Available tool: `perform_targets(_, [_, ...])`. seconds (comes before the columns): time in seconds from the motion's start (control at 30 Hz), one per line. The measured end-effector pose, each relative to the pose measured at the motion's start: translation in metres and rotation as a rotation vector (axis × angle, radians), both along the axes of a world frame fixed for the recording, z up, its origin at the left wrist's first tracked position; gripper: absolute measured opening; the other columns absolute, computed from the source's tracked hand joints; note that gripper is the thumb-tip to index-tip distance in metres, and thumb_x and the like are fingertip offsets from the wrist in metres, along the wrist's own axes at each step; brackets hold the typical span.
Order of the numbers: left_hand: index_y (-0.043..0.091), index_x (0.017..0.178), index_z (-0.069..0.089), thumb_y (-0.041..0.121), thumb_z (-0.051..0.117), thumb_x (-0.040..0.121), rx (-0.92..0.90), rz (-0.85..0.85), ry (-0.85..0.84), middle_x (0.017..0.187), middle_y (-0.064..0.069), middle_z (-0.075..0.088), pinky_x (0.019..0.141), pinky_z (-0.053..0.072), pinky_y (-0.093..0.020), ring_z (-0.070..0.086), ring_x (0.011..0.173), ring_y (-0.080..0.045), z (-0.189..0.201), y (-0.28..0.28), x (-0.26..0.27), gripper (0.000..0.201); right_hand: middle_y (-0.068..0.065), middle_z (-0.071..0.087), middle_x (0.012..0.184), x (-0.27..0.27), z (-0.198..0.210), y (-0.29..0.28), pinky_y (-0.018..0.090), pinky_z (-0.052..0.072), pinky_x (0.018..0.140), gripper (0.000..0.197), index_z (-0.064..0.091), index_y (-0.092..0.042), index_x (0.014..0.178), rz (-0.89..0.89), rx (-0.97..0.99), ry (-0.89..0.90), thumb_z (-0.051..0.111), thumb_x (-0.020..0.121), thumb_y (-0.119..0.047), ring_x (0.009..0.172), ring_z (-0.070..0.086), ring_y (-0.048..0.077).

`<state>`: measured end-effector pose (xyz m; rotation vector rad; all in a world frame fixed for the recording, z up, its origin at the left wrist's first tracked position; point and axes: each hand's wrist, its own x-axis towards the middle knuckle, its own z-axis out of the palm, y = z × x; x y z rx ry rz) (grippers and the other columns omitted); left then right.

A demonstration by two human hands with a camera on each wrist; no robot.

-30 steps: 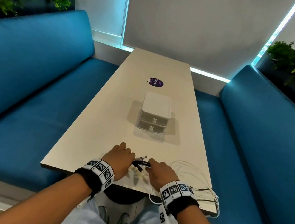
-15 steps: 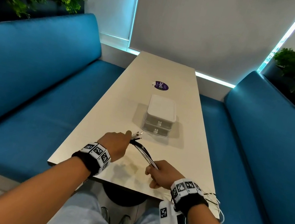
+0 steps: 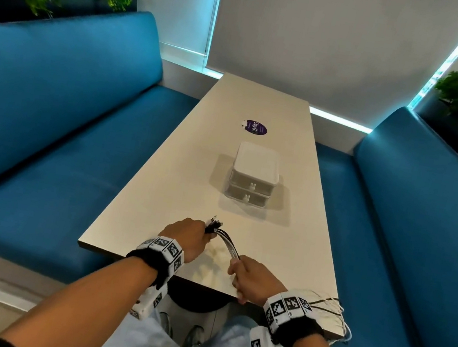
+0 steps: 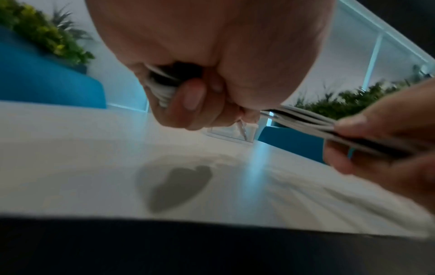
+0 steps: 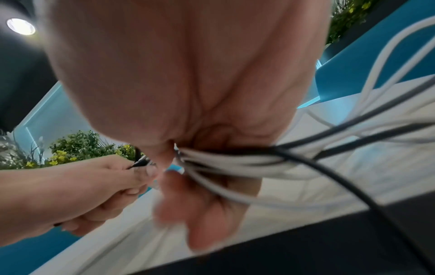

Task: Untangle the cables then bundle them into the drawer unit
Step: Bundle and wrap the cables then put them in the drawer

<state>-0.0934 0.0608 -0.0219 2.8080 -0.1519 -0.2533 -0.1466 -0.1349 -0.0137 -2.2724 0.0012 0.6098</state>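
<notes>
A bunch of white and black cables [image 3: 228, 243] runs between my two hands above the near end of the table. My left hand [image 3: 188, 238] grips the plug ends, which stick out past its fingers [image 4: 188, 100]. My right hand [image 3: 252, 278] is closed round the same bunch [image 5: 226, 161] a short way back. The loose lengths [image 3: 329, 310] trail off behind the right wrist toward the table's near right corner. The white two-drawer unit [image 3: 254, 177] stands in the middle of the table, both drawers pushed in.
A long pale table [image 3: 176, 188] runs away from me between two blue benches [image 3: 48, 117] [image 3: 414, 224]. A purple round sticker [image 3: 255, 127] lies beyond the drawer unit. Plants stand behind both benches. My knees are under the near edge.
The hands, together one second ago, have drawn apart. The left carried the plug ends forward and left. The right slid back along the bunch, gathering the cables that lay spread at the right.
</notes>
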Motion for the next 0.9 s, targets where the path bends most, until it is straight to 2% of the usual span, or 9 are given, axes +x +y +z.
perform_targets(0.1, [0.015, 0.086, 0.055, 0.05, 0.04, 0.101, -0.152, 0.089, 0.067, 0.09, -0.011, 0.067, 0.067, 0.047, -0.034, 0.061, 0.078, -0.03, -0.006, -0.009, -0.004, 0.041, -0.004, 0.055, 0.072, -0.004, -0.004, 0.004, 0.035, 0.051, 0.063, 0.024, 0.05, -0.017, 0.093, 0.072, -0.07, 0.009, 0.035, 0.098, -0.035, 0.059, 0.058, 0.019])
perform_targets(0.27, [0.012, 0.072, 0.053, 0.047, 0.044, 0.097, -0.524, 0.218, 0.19, 0.069, -0.006, 0.057, 0.055, 0.034, -0.032, 0.054, 0.067, -0.028, -0.004, -0.017, -0.011, 0.044, 0.004, 0.058, 0.087, -0.004, -0.011, 0.018, 0.038, 0.045, 0.079, 0.028, 0.047, -0.018, 0.094, 0.062, -0.134, -0.131, 0.031, 0.103, -0.039, 0.078, 0.053, 0.023])
perform_targets(0.37, [0.013, 0.083, 0.061, 0.066, 0.044, 0.087, -0.594, 0.214, 0.248, 0.076, -0.005, 0.062, 0.061, 0.037, -0.032, 0.057, 0.07, -0.023, -0.005, -0.016, -0.016, 0.056, 0.012, 0.064, 0.103, -0.004, -0.005, 0.032, 0.039, 0.047, 0.085, 0.027, 0.051, -0.014, 0.106, 0.085, -0.129, -0.149, 0.031, 0.103, -0.031, 0.094, 0.061, 0.03])
perform_targets(0.43, [0.015, 0.093, 0.064, 0.085, 0.046, 0.071, -0.605, 0.185, 0.254, 0.085, -0.004, 0.068, 0.066, 0.044, -0.032, 0.062, 0.076, -0.019, -0.007, -0.018, -0.019, 0.076, 0.019, 0.064, 0.11, 0.0, 0.001, 0.045, 0.036, 0.046, 0.08, 0.026, 0.053, -0.006, 0.115, 0.151, -0.159, -0.143, 0.035, 0.1, -0.019, 0.099, 0.061, 0.035])
perform_targets(0.5, [0.014, 0.095, 0.065, 0.088, 0.049, 0.064, -0.648, 0.175, 0.281, 0.089, -0.006, 0.07, 0.072, 0.049, -0.034, 0.066, 0.08, -0.02, -0.007, -0.02, -0.018, 0.081, 0.024, 0.063, 0.111, 0.003, 0.005, 0.056, 0.032, 0.04, 0.073, 0.028, 0.055, 0.002, 0.118, 0.182, -0.187, -0.128, 0.039, 0.098, -0.009, 0.099, 0.061, 0.037])
perform_targets(0.57, [0.013, 0.091, 0.066, 0.075, 0.052, 0.073, -0.698, 0.189, 0.326, 0.086, -0.008, 0.071, 0.074, 0.05, -0.036, 0.066, 0.077, -0.022, -0.004, -0.02, -0.017, 0.066, 0.023, 0.064, 0.111, 0.005, 0.006, 0.062, 0.031, 0.039, 0.072, 0.028, 0.055, 0.002, 0.118, 0.181, -0.18, -0.11, 0.041, 0.097, -0.008, 0.097, 0.061, 0.034])
perform_targets(0.63, [0.011, 0.078, 0.063, 0.056, 0.052, 0.086, -0.684, 0.188, 0.339, 0.075, -0.007, 0.066, 0.065, 0.045, -0.032, 0.059, 0.065, -0.022, -0.002, -0.017, -0.015, 0.047, 0.02, 0.064, 0.108, 0.006, 0.007, 0.064, 0.03, 0.04, 0.073, 0.024, 0.056, -0.002, 0.111, 0.193, -0.171, -0.097, 0.04, 0.097, -0.011, 0.09, 0.058, 0.028])
perform_targets(0.7, [0.013, 0.072, 0.058, 0.044, 0.049, 0.094, -0.586, 0.163, 0.323, 0.068, -0.005, 0.06, 0.059, 0.038, -0.029, 0.053, 0.06, -0.021, -0.003, -0.017, -0.015, 0.039, 0.02, 0.063, 0.103, 0.003, 0.005, 0.061, 0.029, 0.038, 0.071, 0.015, 0.053, -0.008, 0.1, 0.207, -0.185, -0.088, 0.04, 0.096, -0.014, 0.085, 0.054, 0.024])
perform_targets(0.9, [0.007, 0.08, 0.056, 0.037, 0.039, 0.103, -0.4, 0.076, 0.238, 0.082, -0.012, 0.06, 0.066, 0.037, -0.032, 0.054, 0.076, -0.027, -0.009, -0.028, -0.014, 0.041, 0.024, 0.068, 0.1, -0.01, -0.003, 0.048, 0.038, 0.053, 0.076, 0.022, 0.051, -0.003, 0.107, 0.284, -0.264, -0.153, 0.038, 0.096, -0.017, 0.087, 0.067, 0.036])
